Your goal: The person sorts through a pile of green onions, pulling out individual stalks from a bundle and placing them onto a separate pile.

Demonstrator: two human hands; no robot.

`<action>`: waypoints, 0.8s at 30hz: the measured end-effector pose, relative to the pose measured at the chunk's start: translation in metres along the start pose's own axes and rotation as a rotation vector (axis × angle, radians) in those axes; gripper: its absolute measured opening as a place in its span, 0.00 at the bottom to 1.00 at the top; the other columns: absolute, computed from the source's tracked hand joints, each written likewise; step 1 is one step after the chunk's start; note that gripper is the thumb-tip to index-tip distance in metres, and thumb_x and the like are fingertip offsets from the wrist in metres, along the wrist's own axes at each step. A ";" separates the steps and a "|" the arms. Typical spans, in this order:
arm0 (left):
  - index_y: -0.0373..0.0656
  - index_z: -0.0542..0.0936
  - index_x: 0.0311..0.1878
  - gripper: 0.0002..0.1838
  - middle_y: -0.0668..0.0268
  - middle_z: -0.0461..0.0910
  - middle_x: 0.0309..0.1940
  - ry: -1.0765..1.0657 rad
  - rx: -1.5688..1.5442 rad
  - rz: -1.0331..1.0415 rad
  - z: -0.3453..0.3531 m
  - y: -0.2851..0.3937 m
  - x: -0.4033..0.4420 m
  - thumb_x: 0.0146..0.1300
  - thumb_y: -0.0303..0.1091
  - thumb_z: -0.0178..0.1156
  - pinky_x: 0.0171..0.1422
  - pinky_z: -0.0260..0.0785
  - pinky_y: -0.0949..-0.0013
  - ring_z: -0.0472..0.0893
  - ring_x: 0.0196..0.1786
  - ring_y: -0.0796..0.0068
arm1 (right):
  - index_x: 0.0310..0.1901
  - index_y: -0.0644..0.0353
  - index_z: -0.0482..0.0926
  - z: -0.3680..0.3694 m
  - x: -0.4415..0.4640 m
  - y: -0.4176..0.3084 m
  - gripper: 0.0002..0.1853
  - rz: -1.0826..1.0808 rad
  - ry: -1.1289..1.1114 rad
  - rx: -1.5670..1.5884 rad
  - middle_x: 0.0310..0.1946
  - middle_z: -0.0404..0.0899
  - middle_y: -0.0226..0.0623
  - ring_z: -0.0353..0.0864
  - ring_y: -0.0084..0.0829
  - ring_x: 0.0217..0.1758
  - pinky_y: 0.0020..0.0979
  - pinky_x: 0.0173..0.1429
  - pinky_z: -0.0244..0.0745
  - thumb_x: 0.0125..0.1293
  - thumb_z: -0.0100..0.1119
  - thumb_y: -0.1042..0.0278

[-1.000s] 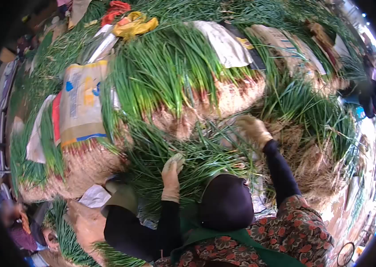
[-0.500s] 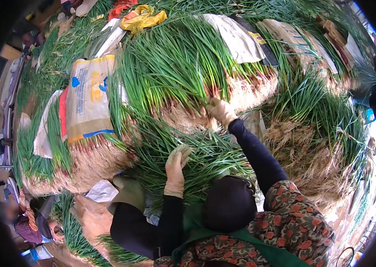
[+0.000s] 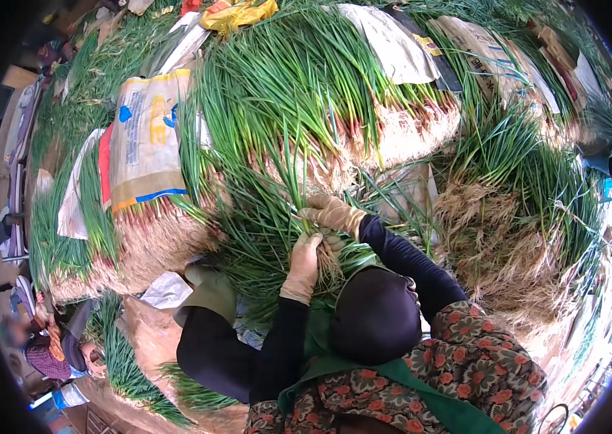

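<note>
My right hand [image 3: 332,215], in a pale glove, is closed on the stems of a small bunch of spring onions [image 3: 331,266]. Just below it, my left hand [image 3: 304,260], also gloved, pinches the same bunch close to its roots. The green leaves point away from me and the pale stringy roots hang toward my lap. Beyond my hands stands a long row of spring onions [image 3: 269,87] with reddish stem bases and thick roots. Loose green leaves [image 3: 255,246] lie beneath and to the left of my hands.
A printed sack [image 3: 148,145] covers a root-heavy pile at the left. A white sack [image 3: 393,47] and a yellow bag [image 3: 237,14] lie on the far row. More spring onions [image 3: 516,202] are heaped at the right. Another person [image 3: 49,351] sits at the lower left.
My right hand has come back from the far row toward me with a small bunch of spring onions. My left hand has moved slightly right and closed on the bunch.
</note>
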State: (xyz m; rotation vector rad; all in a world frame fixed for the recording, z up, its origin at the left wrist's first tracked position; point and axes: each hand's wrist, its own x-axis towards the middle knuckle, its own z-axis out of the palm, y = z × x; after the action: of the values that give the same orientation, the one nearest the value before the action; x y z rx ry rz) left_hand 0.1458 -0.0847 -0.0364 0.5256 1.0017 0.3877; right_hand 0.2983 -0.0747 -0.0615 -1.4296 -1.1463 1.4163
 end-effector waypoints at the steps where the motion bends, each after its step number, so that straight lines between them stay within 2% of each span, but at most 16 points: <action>1: 0.39 0.73 0.46 0.12 0.59 0.79 0.31 0.034 -0.051 -0.035 0.000 -0.001 -0.002 0.70 0.33 0.42 0.35 0.74 0.69 0.78 0.28 0.68 | 0.54 0.66 0.73 0.002 -0.001 0.001 0.23 -0.017 0.014 -0.022 0.42 0.80 0.41 0.76 0.28 0.43 0.30 0.49 0.72 0.65 0.59 0.57; 3: 0.40 0.74 0.45 0.12 0.63 0.78 0.28 0.104 -0.150 -0.096 -0.003 0.000 -0.007 0.70 0.33 0.41 0.30 0.71 0.71 0.76 0.25 0.70 | 0.52 0.66 0.74 0.006 -0.001 0.003 0.21 -0.059 0.039 -0.064 0.39 0.80 0.39 0.76 0.27 0.41 0.29 0.47 0.72 0.65 0.58 0.58; 4: 0.41 0.74 0.45 0.13 0.70 0.72 0.21 0.054 -0.243 -0.129 -0.002 0.007 -0.013 0.71 0.37 0.41 0.20 0.59 0.77 0.67 0.16 0.79 | 0.48 0.65 0.75 0.002 -0.006 -0.003 0.18 -0.048 0.040 -0.126 0.33 0.78 0.35 0.74 0.24 0.36 0.28 0.41 0.72 0.65 0.58 0.58; 6: 0.42 0.74 0.46 0.15 0.73 0.66 0.18 -0.004 -0.379 -0.139 -0.019 0.005 -0.010 0.72 0.40 0.41 0.18 0.52 0.79 0.61 0.13 0.84 | 0.45 0.64 0.76 -0.002 -0.012 0.013 0.16 0.000 -0.004 0.092 0.26 0.73 0.28 0.70 0.20 0.27 0.25 0.32 0.69 0.68 0.54 0.57; 8: 0.42 0.74 0.47 0.19 0.78 0.60 0.14 -0.042 -0.394 -0.146 -0.022 0.006 -0.011 0.73 0.46 0.41 0.15 0.47 0.81 0.55 0.10 0.89 | 0.46 0.61 0.77 -0.007 -0.016 0.001 0.16 0.225 -0.062 0.358 0.21 0.69 0.23 0.66 0.17 0.22 0.22 0.29 0.66 0.71 0.49 0.57; 11: 0.43 0.74 0.49 0.19 0.79 0.58 0.12 -0.407 -0.604 -0.202 -0.020 0.002 -0.015 0.73 0.47 0.41 0.16 0.49 0.81 0.56 0.11 0.88 | 0.54 0.62 0.73 0.005 -0.012 0.002 0.20 0.354 -0.163 1.038 0.20 0.68 0.22 0.64 0.17 0.21 0.21 0.26 0.63 0.67 0.55 0.57; 13: 0.43 0.74 0.51 0.19 0.79 0.57 0.11 -0.499 -0.773 -0.186 -0.018 -0.002 -0.017 0.73 0.47 0.41 0.18 0.51 0.81 0.57 0.11 0.88 | 0.44 0.62 0.75 0.010 -0.008 0.001 0.14 0.308 -0.246 1.270 0.21 0.69 0.24 0.64 0.18 0.22 0.21 0.28 0.66 0.68 0.54 0.59; 15: 0.42 0.74 0.51 0.20 0.78 0.58 0.11 -0.506 -0.898 -0.133 -0.019 -0.003 -0.020 0.73 0.47 0.40 0.18 0.52 0.80 0.58 0.11 0.87 | 0.42 0.61 0.75 0.022 -0.008 0.003 0.12 0.517 -0.189 1.430 0.21 0.70 0.23 0.66 0.18 0.21 0.21 0.28 0.67 0.68 0.53 0.60; 16: 0.41 0.75 0.47 0.20 0.77 0.59 0.12 -0.513 -0.934 -0.112 -0.019 -0.001 -0.021 0.72 0.47 0.41 0.18 0.52 0.79 0.58 0.11 0.86 | 0.42 0.60 0.75 0.029 -0.012 0.007 0.09 0.486 -0.217 1.316 0.20 0.70 0.24 0.69 0.19 0.22 0.23 0.27 0.70 0.68 0.52 0.64; 17: 0.42 0.75 0.45 0.20 0.78 0.58 0.11 -0.466 -0.885 -0.123 -0.019 0.000 -0.021 0.72 0.48 0.41 0.18 0.51 0.79 0.58 0.11 0.85 | 0.38 0.58 0.76 0.023 -0.016 0.011 0.05 0.425 -0.401 1.105 0.22 0.72 0.25 0.72 0.20 0.25 0.24 0.26 0.71 0.67 0.50 0.70; 19: 0.43 0.75 0.41 0.21 0.78 0.55 0.10 -0.378 -0.787 -0.156 -0.020 0.000 -0.020 0.72 0.50 0.40 0.17 0.49 0.78 0.56 0.11 0.83 | 0.33 0.59 0.76 0.033 -0.020 0.015 0.04 0.240 -0.179 0.298 0.22 0.71 0.27 0.74 0.22 0.26 0.25 0.27 0.72 0.64 0.51 0.72; 20: 0.43 0.73 0.36 0.19 0.77 0.57 0.10 -0.417 -0.856 -0.194 -0.022 -0.009 -0.018 0.71 0.49 0.43 0.15 0.49 0.78 0.57 0.11 0.83 | 0.33 0.58 0.77 0.029 -0.017 0.021 0.04 0.177 -0.113 0.002 0.24 0.75 0.32 0.77 0.27 0.28 0.27 0.30 0.73 0.62 0.53 0.70; 21: 0.43 0.72 0.35 0.19 0.77 0.57 0.10 -0.305 -0.688 -0.156 -0.023 -0.014 -0.019 0.71 0.50 0.43 0.14 0.48 0.77 0.57 0.10 0.83 | 0.34 0.58 0.78 0.025 -0.014 0.025 0.05 0.139 -0.038 -0.332 0.26 0.78 0.36 0.79 0.33 0.30 0.29 0.32 0.75 0.60 0.54 0.69; 22: 0.44 0.72 0.34 0.19 0.77 0.56 0.10 -0.199 -0.517 -0.114 -0.019 -0.014 -0.021 0.71 0.50 0.43 0.14 0.47 0.77 0.56 0.10 0.84 | 0.34 0.57 0.79 0.022 -0.010 0.030 0.06 0.131 0.047 -0.633 0.28 0.81 0.41 0.82 0.38 0.32 0.31 0.35 0.76 0.59 0.56 0.67; 23: 0.45 0.71 0.33 0.19 0.77 0.55 0.10 -0.093 -0.348 -0.069 -0.016 -0.013 -0.020 0.71 0.50 0.44 0.13 0.46 0.77 0.55 0.10 0.84 | 0.35 0.56 0.80 0.020 -0.006 0.035 0.06 0.221 0.139 -0.911 0.31 0.83 0.42 0.83 0.39 0.35 0.33 0.37 0.77 0.59 0.56 0.67; 24: 0.46 0.71 0.32 0.19 0.77 0.57 0.11 0.041 -0.110 0.046 -0.013 -0.013 -0.020 0.71 0.50 0.44 0.13 0.45 0.78 0.54 0.10 0.85 | 0.36 0.57 0.80 0.012 -0.002 0.040 0.07 0.373 0.047 -1.107 0.30 0.83 0.41 0.84 0.38 0.39 0.35 0.39 0.78 0.58 0.55 0.67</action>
State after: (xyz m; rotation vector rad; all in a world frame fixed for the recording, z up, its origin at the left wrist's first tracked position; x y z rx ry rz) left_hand 0.1252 -0.1027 -0.0360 0.4436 1.0033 0.4934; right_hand 0.2890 -0.0879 -0.1001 -2.5090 -1.8243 0.9352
